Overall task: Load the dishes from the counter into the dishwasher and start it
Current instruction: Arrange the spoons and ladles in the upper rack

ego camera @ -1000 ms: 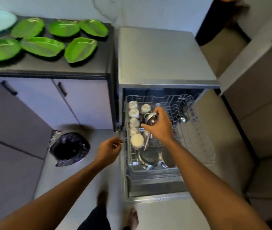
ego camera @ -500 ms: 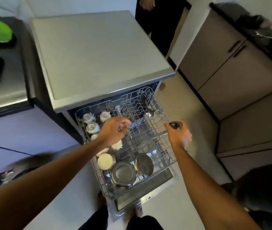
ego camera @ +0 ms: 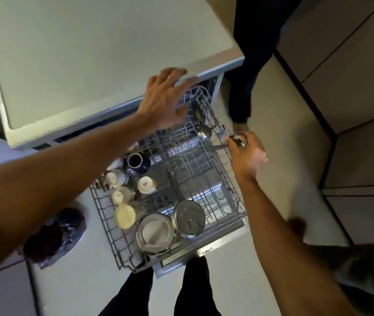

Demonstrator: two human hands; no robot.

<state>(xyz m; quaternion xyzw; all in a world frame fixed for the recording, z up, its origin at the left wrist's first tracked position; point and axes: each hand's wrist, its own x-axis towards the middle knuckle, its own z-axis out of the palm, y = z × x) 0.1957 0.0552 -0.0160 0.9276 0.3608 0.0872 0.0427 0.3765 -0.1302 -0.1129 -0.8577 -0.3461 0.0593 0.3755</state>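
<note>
Right hand (ego camera: 246, 153) grips ladle (ego camera: 238, 140) by its bowl at rack (ego camera: 204, 165) right edge, handle pointing left across the wires. Left hand (ego camera: 163, 99) spread flat over far edge, empty. Right is nearer, so it likely places.

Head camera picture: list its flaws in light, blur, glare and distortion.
Head view: dim, bluish light; left hand and right hand motion-smeared, the steel utensil in the right grip too blurred to name; soft glare on the larger steel pot and smaller steel pot at the front of the rack; wide-angle stretch swells both forearms toward the lower corners.
</note>
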